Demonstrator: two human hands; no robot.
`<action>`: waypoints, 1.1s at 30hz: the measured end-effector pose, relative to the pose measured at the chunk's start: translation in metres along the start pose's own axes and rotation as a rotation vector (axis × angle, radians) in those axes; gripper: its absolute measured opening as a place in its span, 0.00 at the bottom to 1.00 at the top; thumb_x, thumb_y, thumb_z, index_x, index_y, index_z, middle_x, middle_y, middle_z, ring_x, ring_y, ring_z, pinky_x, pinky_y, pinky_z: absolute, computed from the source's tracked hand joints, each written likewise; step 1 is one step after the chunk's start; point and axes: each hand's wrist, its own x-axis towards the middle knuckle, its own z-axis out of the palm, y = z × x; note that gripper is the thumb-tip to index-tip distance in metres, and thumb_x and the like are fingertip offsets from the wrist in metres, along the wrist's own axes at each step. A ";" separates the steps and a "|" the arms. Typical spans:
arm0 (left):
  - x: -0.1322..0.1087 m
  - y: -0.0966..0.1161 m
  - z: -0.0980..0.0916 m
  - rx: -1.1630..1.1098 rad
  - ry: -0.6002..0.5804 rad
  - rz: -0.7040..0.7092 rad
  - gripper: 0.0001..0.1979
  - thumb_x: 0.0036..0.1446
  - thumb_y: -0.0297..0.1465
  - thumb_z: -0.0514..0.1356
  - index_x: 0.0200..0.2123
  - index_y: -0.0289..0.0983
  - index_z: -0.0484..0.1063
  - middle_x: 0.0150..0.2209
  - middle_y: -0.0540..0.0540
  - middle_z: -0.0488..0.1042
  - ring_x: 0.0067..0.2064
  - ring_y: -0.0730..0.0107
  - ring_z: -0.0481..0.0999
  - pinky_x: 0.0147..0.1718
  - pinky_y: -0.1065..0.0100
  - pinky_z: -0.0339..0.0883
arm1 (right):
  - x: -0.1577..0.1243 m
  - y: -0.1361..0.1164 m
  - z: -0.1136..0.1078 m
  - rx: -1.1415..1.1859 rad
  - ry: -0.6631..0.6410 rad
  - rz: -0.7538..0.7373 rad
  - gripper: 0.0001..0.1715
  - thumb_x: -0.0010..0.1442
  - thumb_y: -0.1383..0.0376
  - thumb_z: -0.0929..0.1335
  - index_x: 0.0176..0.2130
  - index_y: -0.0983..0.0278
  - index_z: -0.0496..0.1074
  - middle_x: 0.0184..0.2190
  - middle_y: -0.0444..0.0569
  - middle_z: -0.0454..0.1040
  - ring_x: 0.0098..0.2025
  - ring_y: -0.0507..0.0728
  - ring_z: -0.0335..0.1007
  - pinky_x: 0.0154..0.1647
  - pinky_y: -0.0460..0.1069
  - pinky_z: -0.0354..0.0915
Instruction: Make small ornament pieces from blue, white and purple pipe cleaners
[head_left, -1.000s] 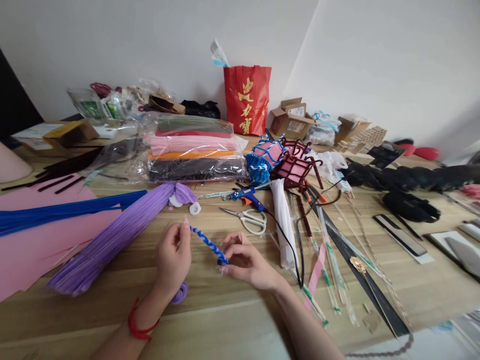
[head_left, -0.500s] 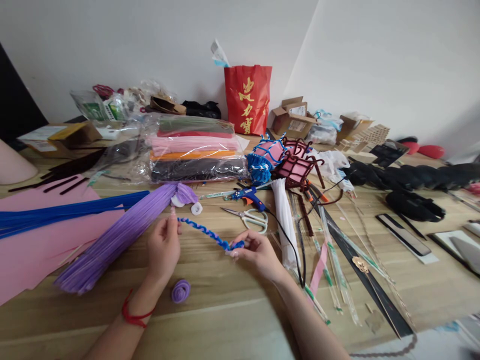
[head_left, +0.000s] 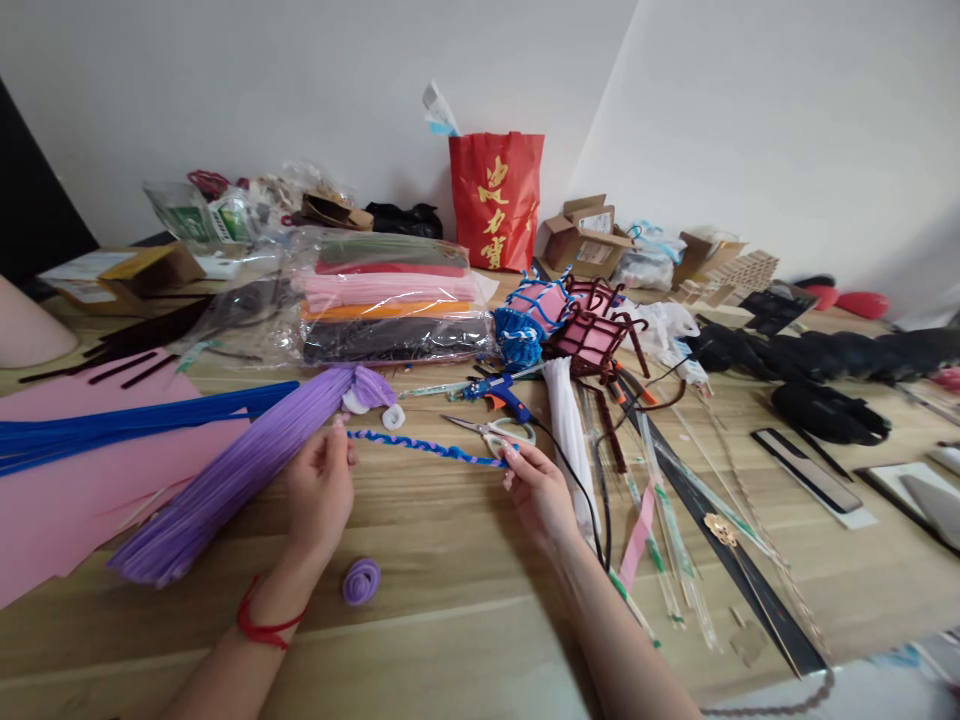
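A blue and purple twisted pipe cleaner (head_left: 420, 445) stretches nearly straight between my two hands, above the table. My left hand (head_left: 322, 485) pinches its left end, and my right hand (head_left: 541, 490) pinches the right end between thumb and fingers. Just behind my left hand lies a bundle of purple pipe cleaners (head_left: 240, 475), with a small white ring (head_left: 392, 416) near its tip. A coiled purple pipe cleaner (head_left: 361, 581) rests on the tabletop between my forearms. Scissors (head_left: 495, 432) with pale handles lie behind the twisted strand, partly covered by it and my right hand.
A blue glue gun (head_left: 501, 393) lies beyond the scissors, its black cord running past white pipe cleaners (head_left: 570, 450). Blue pipe cleaners (head_left: 150, 420) lie on pink sheets (head_left: 67, 510) at left. Behind are bagged pipe cleaners (head_left: 390, 300), pink-and-blue woven pieces (head_left: 536, 305) and a red bag (head_left: 496, 200).
My right hand has moved right and slightly up, pulling the twisted pipe cleaner straighter and longer. The left hand has shifted slightly left.
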 end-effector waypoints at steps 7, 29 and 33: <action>0.000 0.001 0.001 -0.079 -0.010 -0.047 0.18 0.56 0.40 0.54 0.18 0.39 0.58 0.16 0.56 0.57 0.17 0.76 0.55 0.16 0.72 0.49 | -0.001 -0.003 0.001 -0.114 0.048 -0.069 0.14 0.42 0.62 0.76 0.30 0.65 0.74 0.21 0.42 0.71 0.16 0.45 0.56 0.15 0.42 0.55; 0.001 -0.007 0.003 -0.100 -0.040 -0.065 0.17 0.56 0.41 0.54 0.20 0.38 0.60 0.17 0.55 0.58 0.19 0.76 0.57 0.16 0.73 0.50 | -0.004 -0.003 0.004 -0.144 0.006 0.089 0.24 0.44 0.49 0.73 0.24 0.63 0.62 0.17 0.38 0.65 0.10 0.44 0.52 0.07 0.41 0.42; 0.001 -0.005 0.004 -0.085 -0.038 -0.081 0.18 0.56 0.41 0.54 0.19 0.38 0.60 0.17 0.54 0.58 0.18 0.76 0.57 0.16 0.72 0.50 | -0.004 -0.004 0.004 -0.073 -0.061 0.070 0.25 0.46 0.52 0.73 0.22 0.62 0.56 0.14 0.34 0.58 0.10 0.43 0.47 0.07 0.41 0.38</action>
